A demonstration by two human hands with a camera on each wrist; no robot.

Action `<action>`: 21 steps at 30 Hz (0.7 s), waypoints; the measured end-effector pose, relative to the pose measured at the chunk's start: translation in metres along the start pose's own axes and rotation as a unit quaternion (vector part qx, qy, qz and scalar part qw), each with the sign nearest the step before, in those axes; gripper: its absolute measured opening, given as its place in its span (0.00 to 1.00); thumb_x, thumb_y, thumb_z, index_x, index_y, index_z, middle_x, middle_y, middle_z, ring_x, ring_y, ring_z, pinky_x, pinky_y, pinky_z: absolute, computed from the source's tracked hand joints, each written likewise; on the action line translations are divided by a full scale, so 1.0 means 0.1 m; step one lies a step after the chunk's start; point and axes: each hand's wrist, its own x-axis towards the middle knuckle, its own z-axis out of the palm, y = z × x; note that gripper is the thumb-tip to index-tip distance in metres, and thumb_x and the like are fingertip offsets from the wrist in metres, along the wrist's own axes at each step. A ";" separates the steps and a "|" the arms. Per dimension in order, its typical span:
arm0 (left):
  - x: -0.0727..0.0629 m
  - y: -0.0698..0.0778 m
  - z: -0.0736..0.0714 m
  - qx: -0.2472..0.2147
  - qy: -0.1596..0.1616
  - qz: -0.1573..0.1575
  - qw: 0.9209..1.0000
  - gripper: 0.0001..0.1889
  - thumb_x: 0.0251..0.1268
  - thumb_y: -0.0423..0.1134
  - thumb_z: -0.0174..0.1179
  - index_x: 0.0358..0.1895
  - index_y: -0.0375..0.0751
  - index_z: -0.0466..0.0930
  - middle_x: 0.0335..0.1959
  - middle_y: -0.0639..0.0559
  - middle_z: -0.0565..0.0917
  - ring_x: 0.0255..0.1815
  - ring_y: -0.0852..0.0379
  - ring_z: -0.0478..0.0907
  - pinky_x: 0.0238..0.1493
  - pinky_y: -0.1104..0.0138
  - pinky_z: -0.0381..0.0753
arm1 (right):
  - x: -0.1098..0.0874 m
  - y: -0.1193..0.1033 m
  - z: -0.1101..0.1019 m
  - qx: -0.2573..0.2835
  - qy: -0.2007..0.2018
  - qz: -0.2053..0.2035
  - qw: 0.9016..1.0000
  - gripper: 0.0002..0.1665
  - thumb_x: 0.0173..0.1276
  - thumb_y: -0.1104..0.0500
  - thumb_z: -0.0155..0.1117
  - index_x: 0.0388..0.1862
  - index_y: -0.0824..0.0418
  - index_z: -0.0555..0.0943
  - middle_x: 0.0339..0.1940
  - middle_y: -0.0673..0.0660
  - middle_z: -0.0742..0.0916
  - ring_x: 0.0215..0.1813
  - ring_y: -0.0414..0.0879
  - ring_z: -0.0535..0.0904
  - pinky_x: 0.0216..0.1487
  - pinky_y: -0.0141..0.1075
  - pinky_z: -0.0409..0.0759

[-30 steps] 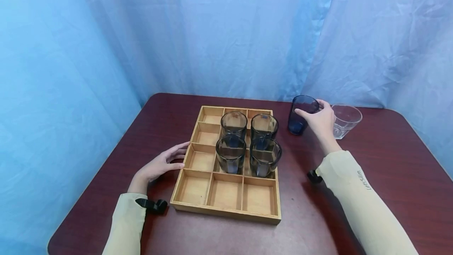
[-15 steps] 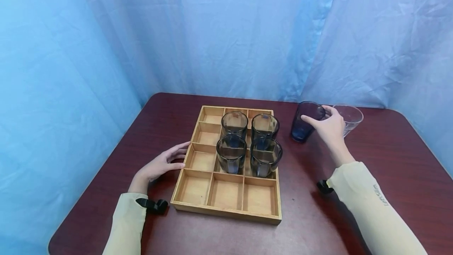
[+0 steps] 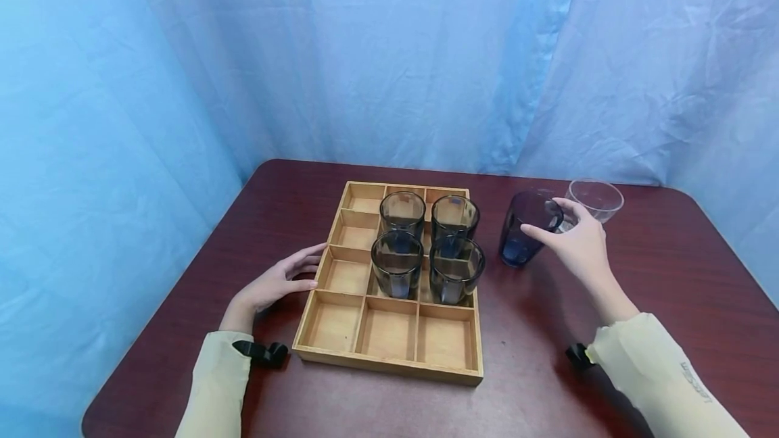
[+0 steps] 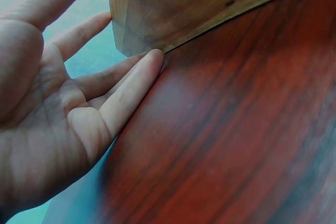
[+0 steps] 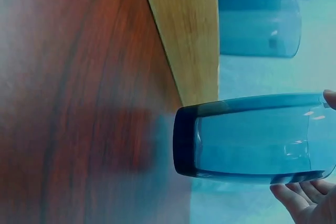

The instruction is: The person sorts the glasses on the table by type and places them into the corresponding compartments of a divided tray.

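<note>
My right hand [image 3: 578, 238] pinches a dark blue glass tumbler [image 3: 525, 238] near its rim, thumb on one side and fingers on the other. In the right wrist view the tumbler [image 5: 252, 140] is held above the table, right of a wooden compartment tray [image 3: 389, 362]. My left hand [image 3: 276, 284] rests against the tray's left side with its fingers extended. In the left wrist view, fingertips [image 4: 152, 61] touch the tray's outer wall [image 4: 173, 9]. Several smoky grey glasses stand in the tray's middle and right columns, among them a near-right glass [image 3: 455, 276].
A clear glass [image 3: 596, 200] stands behind my right hand, partly hidden by it. The dark red table [image 3: 523, 370] runs along blue curtains [image 3: 389, 73] at the back and left. Black wrist cameras [image 3: 268, 354] sit below both hands.
My right hand has carried the blue tumbler toward the near edge and slightly right, away from the curtain. The left hand, the tray and its glasses have stayed in place.
</note>
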 end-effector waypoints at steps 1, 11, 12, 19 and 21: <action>0.00 0.00 0.00 -0.001 0.000 0.000 1.000 0.38 0.67 0.39 0.61 0.77 0.52 0.53 0.73 0.38 0.64 0.69 0.37 0.65 0.66 0.44 0.65 | -0.03 -0.01 -0.01 0.003 -0.002 -0.004 1.000 0.49 0.56 0.42 0.73 0.71 0.61 0.66 0.68 0.64 0.75 0.66 0.59 0.74 0.53 0.27 0.75; 0.00 -0.01 0.00 -0.004 0.000 0.004 1.000 0.37 0.67 0.39 0.61 0.77 0.52 0.54 0.72 0.38 0.64 0.69 0.37 0.65 0.67 0.43 0.64 | -0.32 -0.09 -0.10 0.024 -0.018 -0.050 0.998 0.44 0.55 0.50 0.76 0.68 0.60 0.70 0.63 0.63 0.76 0.41 0.16 0.72 0.41 0.13 0.73; 0.00 -0.01 0.00 -0.004 0.000 0.004 1.000 0.37 0.67 0.39 0.61 0.77 0.52 0.54 0.72 0.38 0.64 0.69 0.37 0.65 0.67 0.43 0.64 | -0.35 -0.10 -0.11 0.019 -0.017 -0.053 0.998 0.43 0.55 0.50 0.76 0.68 0.59 0.70 0.62 0.61 0.77 0.42 0.16 0.71 0.41 0.13 0.72; 0.00 0.01 0.00 -0.001 0.000 0.001 1.000 0.37 0.67 0.39 0.61 0.77 0.52 0.53 0.72 0.38 0.64 0.69 0.37 0.65 0.67 0.44 0.64 | -0.55 -0.16 -0.16 0.031 -0.018 -0.072 0.997 0.41 0.54 0.53 0.78 0.66 0.59 0.72 0.50 0.34 0.78 0.43 0.18 0.74 0.40 0.14 0.75; 0.00 0.01 0.00 -0.001 0.000 0.000 1.000 0.37 0.67 0.39 0.61 0.77 0.52 0.54 0.72 0.38 0.64 0.69 0.37 0.65 0.67 0.44 0.65 | -0.60 -0.16 -0.17 0.041 -0.018 -0.085 0.995 0.41 0.53 0.56 0.78 0.65 0.61 0.73 0.48 0.30 0.77 0.44 0.18 0.74 0.41 0.14 0.75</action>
